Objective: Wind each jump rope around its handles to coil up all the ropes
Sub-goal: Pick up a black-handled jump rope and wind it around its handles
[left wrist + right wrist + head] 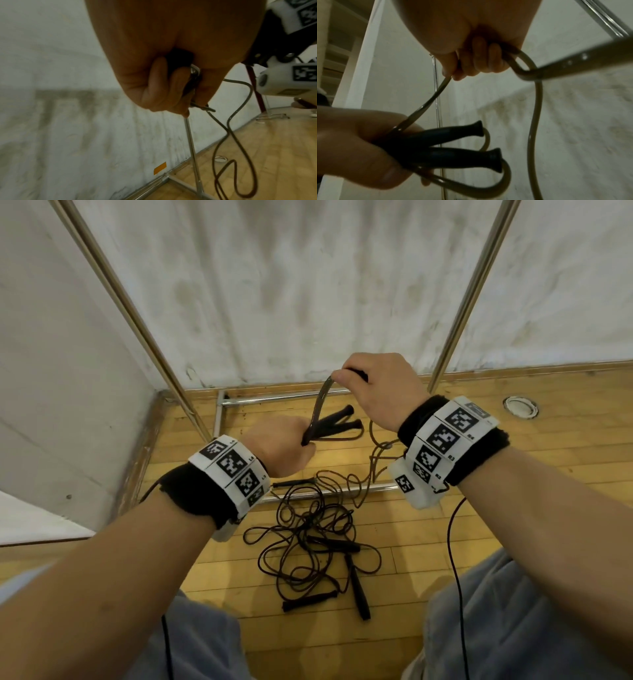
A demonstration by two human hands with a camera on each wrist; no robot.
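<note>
My left hand (284, 445) grips two black handles (337, 422) of one jump rope together; their flared ends fan out to the right (453, 146). The dark rope (320, 402) rises from that fist to my right hand (376, 388), which pinches it higher up and to the right. In the right wrist view the rope (535, 108) loops out past the right fingers (481, 59) and hangs down. The left wrist view shows my left hand (171, 83) curled round the handles, rope (240, 121) trailing toward the floor.
A tangled pile of other black jump ropes (315, 535) with several handles (358, 590) lies on the wooden floor between my knees. A metal rack's posts (469, 292) and base bars (274, 398) stand against the white wall. A thin black cable (454, 559) runs at right.
</note>
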